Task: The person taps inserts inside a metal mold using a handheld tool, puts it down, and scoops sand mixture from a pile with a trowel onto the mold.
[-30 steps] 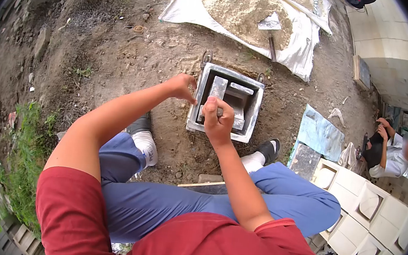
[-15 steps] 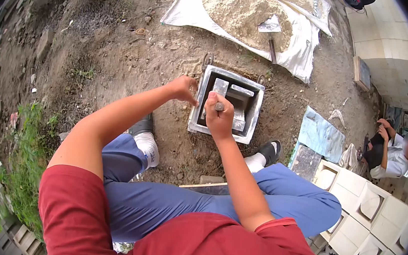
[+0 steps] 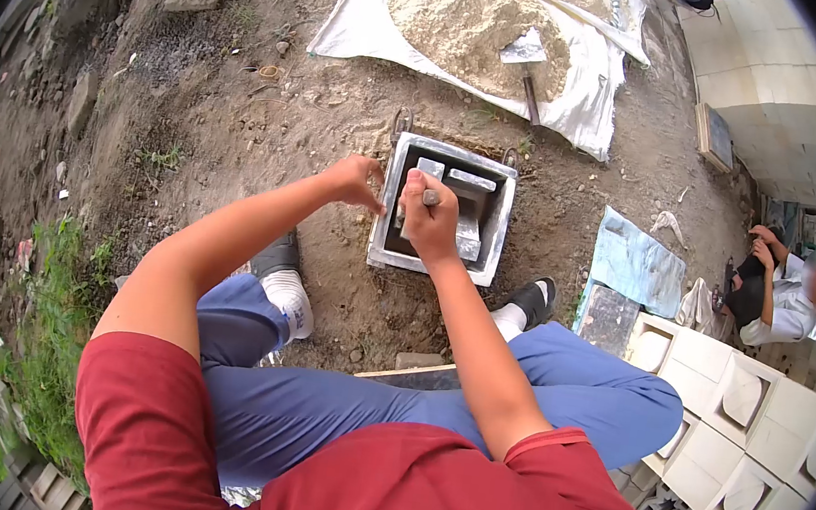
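Observation:
A square metal mould point(image 3: 501, 227) with grey rims stands on the ground before me, with flat metal pieces point(image 3: 468, 234) inside it. My right hand point(image 3: 429, 219) is closed in a fist over the mould's inner left side, thumb up, round a handle point(image 3: 431, 197) whose round end shows above the fingers. What the handle joins to lies hidden under the fist. At the mould's left rim is my left hand point(image 3: 356, 185), its thumb and fingers apart and nothing seen between them.
Beyond the mould, a white sheet point(image 3: 353, 32) bears a pale powder heap point(image 3: 456, 14) and a trowel point(image 3: 525, 49). Blue sheeting point(image 3: 639, 261) and pale patterned blocks point(image 3: 707, 370) are at right, near another person point(image 3: 786, 313). My feet flank the mould.
The whole view has shifted slightly. My right fist has turned a little, and the handle's round end shows more clearly than a second ago. My left hand stays by the rim.

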Demonstrator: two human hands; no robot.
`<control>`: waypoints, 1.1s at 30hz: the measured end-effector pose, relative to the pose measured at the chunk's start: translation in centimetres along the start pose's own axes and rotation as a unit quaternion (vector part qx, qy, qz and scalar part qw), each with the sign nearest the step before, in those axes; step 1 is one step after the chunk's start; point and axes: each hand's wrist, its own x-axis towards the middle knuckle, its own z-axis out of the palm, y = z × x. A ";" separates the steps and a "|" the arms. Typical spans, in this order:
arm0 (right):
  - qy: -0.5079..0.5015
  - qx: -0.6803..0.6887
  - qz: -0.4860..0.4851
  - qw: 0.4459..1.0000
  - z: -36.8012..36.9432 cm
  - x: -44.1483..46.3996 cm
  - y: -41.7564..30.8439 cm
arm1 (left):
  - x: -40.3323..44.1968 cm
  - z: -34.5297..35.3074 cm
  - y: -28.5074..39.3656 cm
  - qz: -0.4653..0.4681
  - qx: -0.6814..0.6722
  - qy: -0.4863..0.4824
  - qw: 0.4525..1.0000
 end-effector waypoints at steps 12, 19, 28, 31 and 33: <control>0.030 0.030 0.072 0.996 -0.1 0.4 -1.3 | -1.3 0.2 -0.5 -0.094 -0.085 -0.055 0.990; -0.010 -0.042 -0.052 0.998 0.3 -2.6 -0.1 | -1.3 1.4 -1.5 -0.081 0.014 0.013 0.997; 0.017 -0.010 0.012 1.000 0.3 -3.2 -3.2 | -1.2 1.6 -1.8 -0.045 0.024 0.035 0.998; -0.038 -0.005 -0.018 0.999 1.1 -3.1 -1.8 | -0.5 1.5 -2.0 -0.047 0.028 0.040 0.998; -0.042 -0.008 -0.002 0.999 1.1 -2.2 -2.1 | -0.1 1.6 -2.2 -0.027 0.042 0.038 0.998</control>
